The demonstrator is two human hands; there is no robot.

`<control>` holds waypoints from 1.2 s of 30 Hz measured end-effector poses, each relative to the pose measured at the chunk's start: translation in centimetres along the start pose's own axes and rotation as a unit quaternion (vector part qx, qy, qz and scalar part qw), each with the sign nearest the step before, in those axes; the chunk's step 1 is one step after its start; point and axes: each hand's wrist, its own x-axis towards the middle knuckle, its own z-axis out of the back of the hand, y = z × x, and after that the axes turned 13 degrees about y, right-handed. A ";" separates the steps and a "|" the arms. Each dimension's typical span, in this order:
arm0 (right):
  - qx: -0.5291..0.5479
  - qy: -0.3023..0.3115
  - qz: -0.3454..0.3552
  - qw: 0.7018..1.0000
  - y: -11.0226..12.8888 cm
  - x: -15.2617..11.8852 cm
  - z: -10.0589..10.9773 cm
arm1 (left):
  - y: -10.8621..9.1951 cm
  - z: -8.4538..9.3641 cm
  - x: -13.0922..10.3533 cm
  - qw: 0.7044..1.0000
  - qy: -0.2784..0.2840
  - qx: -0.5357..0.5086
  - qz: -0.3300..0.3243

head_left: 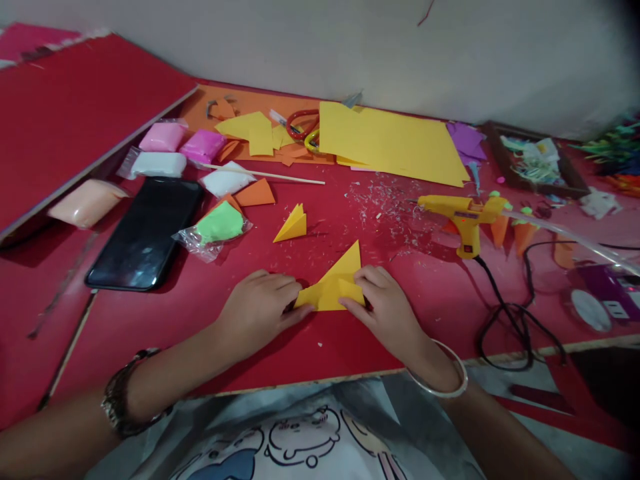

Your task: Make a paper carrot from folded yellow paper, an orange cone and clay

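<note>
A yellow paper triangle (336, 283) lies near the table's front edge, its lower strip partly folded up and its peak pointing away from me. My left hand (263, 303) pinches its left corner between thumb and fingers. At the right corner, my right hand (383, 300) grips the folded edge, thumb in front and fingers behind. Just beyond it stands a small pleated yellow paper piece (293, 225), touched by neither hand.
A yellow hot glue gun (463, 217) with a looped black cord sits to the right, glue scraps beside it. Yellow sheets (395, 143) and red-handled scissors (303, 125) lie at the back. Left are a black phone (145, 233), clay packs (163, 137) and a wooden stick (270, 175).
</note>
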 end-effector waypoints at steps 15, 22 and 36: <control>-0.055 0.012 -0.018 0.998 0.0 -0.1 -0.3 | 0.1 -0.2 -0.5 0.984 -0.070 0.156 -0.044; -0.094 0.010 -0.026 0.995 0.3 -0.1 -0.1 | 0.3 0.7 0.1 0.965 -0.003 0.170 -0.199; -0.151 -0.004 -0.065 0.986 0.7 -0.5 -0.4 | 3.2 0.7 -2.2 0.970 0.082 0.120 -0.194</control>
